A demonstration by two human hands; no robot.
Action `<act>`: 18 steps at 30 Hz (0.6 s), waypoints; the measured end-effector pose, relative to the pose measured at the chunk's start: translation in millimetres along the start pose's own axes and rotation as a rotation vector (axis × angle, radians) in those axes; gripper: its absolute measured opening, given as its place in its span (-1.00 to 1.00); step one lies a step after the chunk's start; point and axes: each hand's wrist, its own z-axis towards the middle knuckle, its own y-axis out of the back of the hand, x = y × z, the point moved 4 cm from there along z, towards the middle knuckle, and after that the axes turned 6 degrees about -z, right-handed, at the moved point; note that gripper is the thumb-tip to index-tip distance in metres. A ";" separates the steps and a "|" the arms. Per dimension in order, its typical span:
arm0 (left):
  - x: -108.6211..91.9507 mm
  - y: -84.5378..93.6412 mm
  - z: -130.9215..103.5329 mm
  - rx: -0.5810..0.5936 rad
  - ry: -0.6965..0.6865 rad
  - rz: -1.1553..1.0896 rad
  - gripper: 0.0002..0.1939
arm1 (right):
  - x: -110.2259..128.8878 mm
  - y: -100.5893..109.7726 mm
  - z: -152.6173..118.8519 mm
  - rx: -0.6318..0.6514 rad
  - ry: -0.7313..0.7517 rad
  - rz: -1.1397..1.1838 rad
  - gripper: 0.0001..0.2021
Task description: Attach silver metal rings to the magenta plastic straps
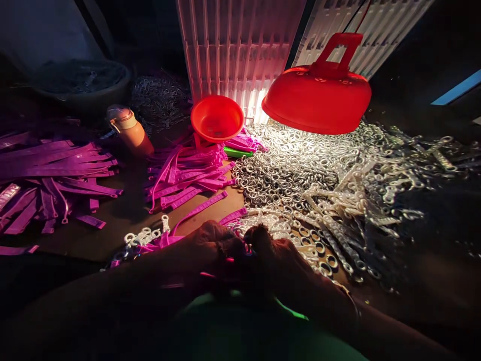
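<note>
1. In front of the red bowl [225, 108], the left hand [214, 240] and right hand [277, 250] are meeting, each grip pinching a small shiny piece [248, 247].
2. It is looking light, hard and slippery, likely suiting fingertips along its edges.
3. Magenta straps [205, 168] just before the bowl are looking light and bendy, probably inviting a flat pinch.

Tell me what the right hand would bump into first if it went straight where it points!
Probably the left hand: the right hand points toward it, very close. A small shiny thing between their fingers might come first, but the shadow makes depth unclear.
</note>
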 end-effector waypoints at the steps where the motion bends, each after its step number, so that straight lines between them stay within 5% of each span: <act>1: 4.0 -2.5 -1.1 0.034 0.020 -0.046 -0.64 | -1.3 -2.6 -1.7 -0.004 -0.011 0.016 -0.83; 6: 9.7 -4.0 -3.7 -0.007 0.037 -0.203 -0.63 | 1.0 -4.9 3.8 0.022 -0.020 0.030 -0.75; 13: -2.5 -6.3 -13.0 0.012 0.190 -0.206 -0.75 | 30.3 14.0 8.3 0.250 0.276 -0.185 -0.56; 18: 12.7 -9.1 -20.0 0.098 0.149 -0.273 -0.74 | 24.3 11.8 -26.7 0.061 0.279 -0.338 -0.49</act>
